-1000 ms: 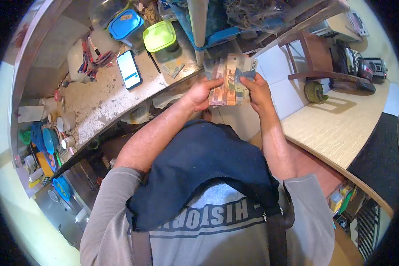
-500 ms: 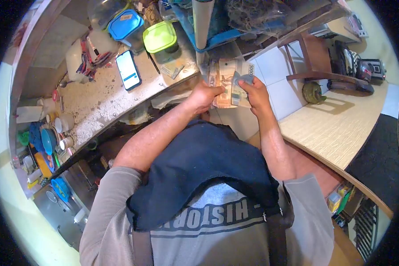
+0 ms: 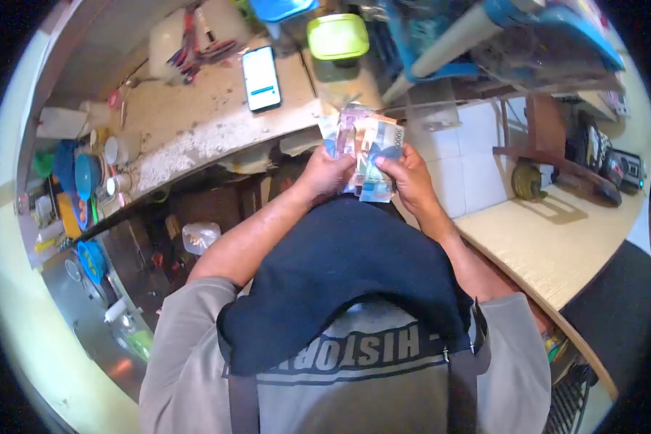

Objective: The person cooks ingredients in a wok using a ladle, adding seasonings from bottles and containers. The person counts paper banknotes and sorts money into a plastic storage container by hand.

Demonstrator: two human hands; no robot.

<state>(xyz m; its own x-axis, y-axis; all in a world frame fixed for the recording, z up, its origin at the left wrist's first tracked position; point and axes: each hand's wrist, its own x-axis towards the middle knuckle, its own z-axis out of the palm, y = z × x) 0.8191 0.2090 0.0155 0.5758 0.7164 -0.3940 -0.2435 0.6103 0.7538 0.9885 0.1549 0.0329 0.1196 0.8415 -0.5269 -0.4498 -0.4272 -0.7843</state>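
Observation:
My left hand (image 3: 328, 173) is closed on several banknotes (image 3: 347, 129), purple and orange ones among them, with its thumb lying across their faces. Close beside it, my right hand (image 3: 412, 182) grips a few blue-grey and greenish banknotes (image 3: 375, 189) between thumb and fingers. The two lots overlap in front of my chest, so I cannot tell where one ends. Just below the notes lies the dark cloth (image 3: 340, 253) over my chest.
On the worktop (image 3: 188, 145) at the left lie a lit phone (image 3: 260, 78) and a lime-lidded container (image 3: 338, 36). A pale pole (image 3: 456, 43) crosses the upper right. A wooden table (image 3: 535, 246) stands to the right. Cups (image 3: 119, 150) sit at far left.
The view has shifted, and both hands hold the notes closer to my body. The notes are now more fanned out, with purple and greenish ones showing.

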